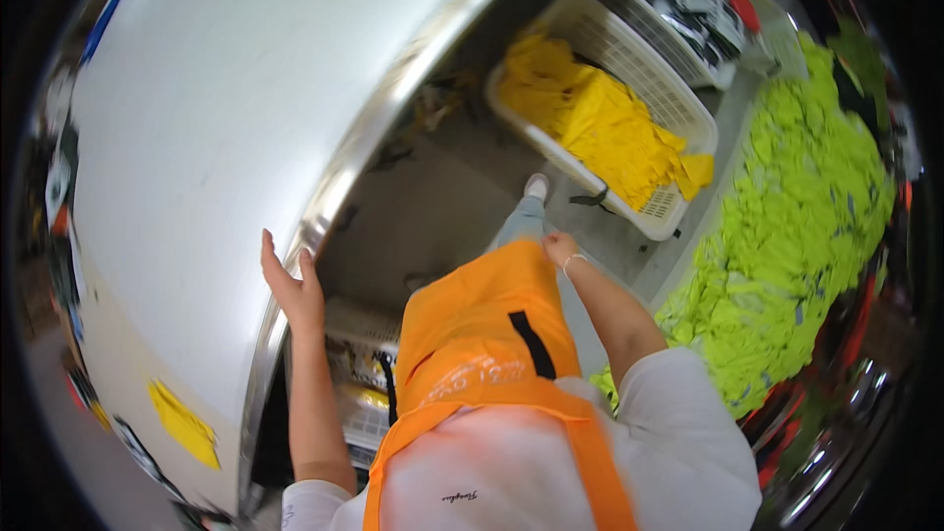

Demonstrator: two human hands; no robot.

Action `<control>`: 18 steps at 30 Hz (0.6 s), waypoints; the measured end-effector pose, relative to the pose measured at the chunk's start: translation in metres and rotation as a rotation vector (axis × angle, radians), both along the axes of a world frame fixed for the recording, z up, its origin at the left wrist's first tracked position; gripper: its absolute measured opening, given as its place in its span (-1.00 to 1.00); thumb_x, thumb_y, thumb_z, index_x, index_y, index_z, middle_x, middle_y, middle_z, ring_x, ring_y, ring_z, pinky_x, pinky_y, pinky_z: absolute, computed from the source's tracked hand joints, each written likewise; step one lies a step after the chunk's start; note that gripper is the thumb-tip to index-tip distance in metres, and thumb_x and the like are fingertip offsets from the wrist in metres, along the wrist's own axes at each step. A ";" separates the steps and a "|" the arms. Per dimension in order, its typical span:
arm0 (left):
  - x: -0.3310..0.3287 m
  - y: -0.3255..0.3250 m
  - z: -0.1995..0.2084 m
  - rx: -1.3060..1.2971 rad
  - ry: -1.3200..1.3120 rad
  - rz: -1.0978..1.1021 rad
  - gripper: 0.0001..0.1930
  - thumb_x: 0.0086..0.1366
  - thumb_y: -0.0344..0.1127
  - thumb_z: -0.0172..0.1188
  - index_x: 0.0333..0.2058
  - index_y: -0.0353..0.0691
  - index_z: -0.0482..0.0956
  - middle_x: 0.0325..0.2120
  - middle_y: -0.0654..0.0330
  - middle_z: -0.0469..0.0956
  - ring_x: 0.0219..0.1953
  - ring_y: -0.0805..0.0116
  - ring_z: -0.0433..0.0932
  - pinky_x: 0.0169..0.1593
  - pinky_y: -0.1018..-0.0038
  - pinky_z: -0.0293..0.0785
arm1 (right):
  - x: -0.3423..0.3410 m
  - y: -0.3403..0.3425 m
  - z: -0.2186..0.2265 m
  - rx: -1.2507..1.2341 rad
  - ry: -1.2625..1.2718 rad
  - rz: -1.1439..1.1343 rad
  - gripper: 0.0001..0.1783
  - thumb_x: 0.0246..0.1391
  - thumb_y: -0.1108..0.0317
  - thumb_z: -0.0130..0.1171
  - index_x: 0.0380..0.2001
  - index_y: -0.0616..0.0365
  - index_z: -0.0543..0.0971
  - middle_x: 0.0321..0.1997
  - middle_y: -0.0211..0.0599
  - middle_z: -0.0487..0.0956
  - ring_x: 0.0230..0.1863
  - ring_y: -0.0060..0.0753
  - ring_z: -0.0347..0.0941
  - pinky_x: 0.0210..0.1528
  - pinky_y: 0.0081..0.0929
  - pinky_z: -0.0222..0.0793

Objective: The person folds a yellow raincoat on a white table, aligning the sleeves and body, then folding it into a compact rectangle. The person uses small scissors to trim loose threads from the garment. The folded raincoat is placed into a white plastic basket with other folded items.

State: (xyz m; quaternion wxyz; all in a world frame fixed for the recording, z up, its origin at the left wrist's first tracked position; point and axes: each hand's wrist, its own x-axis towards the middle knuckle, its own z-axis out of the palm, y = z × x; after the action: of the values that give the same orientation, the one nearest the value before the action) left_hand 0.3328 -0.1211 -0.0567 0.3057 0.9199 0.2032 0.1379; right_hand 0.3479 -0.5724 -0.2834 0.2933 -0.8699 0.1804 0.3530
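Observation:
My left hand (293, 285) is raised at the metal edge of the white table (226, 118), with thumb and fingers apart and nothing in it. Lower down and to the right, my right hand (560, 250) has its fingers curled in beside the corner of my orange apron (497, 300). Whatever those fingers may hold is too small to make out. Past that hand stands a white plastic basket (678, 103) with yellow fabric pieces (615, 133) heaped inside.
On the right lies a large pile of lime-green fabric (787, 226). Beyond the basket, another bin holds dark and white packages (698, 10). A yellow piece (185, 423) lies near the table's left edge. My shoe (536, 187) is on the grey floor (433, 197).

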 end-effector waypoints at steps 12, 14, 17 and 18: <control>0.304 -0.185 -0.118 0.589 0.017 -0.120 -0.30 0.21 -0.22 0.19 0.23 -0.33 0.07 0.15 -0.07 0.23 0.17 0.17 0.28 0.18 0.34 0.23 | 0.103 -0.339 -0.306 -0.079 0.117 -0.632 -0.61 0.01 0.27 0.12 -0.07 0.16 0.49 -0.32 -0.12 0.59 -0.34 -0.15 0.54 -0.25 -0.39 0.44; 0.297 -0.178 -0.115 0.377 0.046 -0.090 -0.31 0.23 -0.28 0.17 0.25 -0.29 0.05 0.09 0.01 0.30 0.04 0.25 0.39 0.08 0.41 0.33 | 0.124 -0.358 -0.359 -0.228 0.125 -0.429 -0.51 -0.05 0.27 0.19 0.00 0.17 0.45 -0.11 -0.02 0.51 -0.13 -0.05 0.47 -0.04 -0.35 0.37; 0.295 -0.176 -0.114 0.496 0.117 0.025 -0.34 0.24 -0.30 0.15 0.24 -0.30 0.06 0.03 0.03 0.35 -0.04 0.31 0.43 -0.01 0.45 0.36 | 0.165 -0.368 -0.408 -0.308 0.078 -0.230 -0.28 -0.15 0.25 0.30 0.12 0.19 0.32 0.23 0.06 0.23 0.15 0.03 0.27 0.19 -0.32 0.19; 0.292 -0.175 -0.115 0.535 0.117 0.061 -0.35 0.25 -0.31 0.14 0.23 -0.31 0.06 0.01 0.03 0.37 -0.05 0.31 0.43 -0.02 0.45 0.37 | 0.189 -0.365 -0.409 -0.318 0.076 -0.143 -0.20 -0.18 0.25 0.33 0.16 0.20 0.26 0.30 0.05 0.11 0.20 0.04 0.20 0.23 -0.32 0.14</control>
State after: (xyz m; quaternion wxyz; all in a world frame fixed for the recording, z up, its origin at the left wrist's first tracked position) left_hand 0.6244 -0.2965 -0.1714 0.0355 0.9678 0.2046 0.1426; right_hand 0.5368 -0.9376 -0.6928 0.1694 -0.8763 0.3063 0.3310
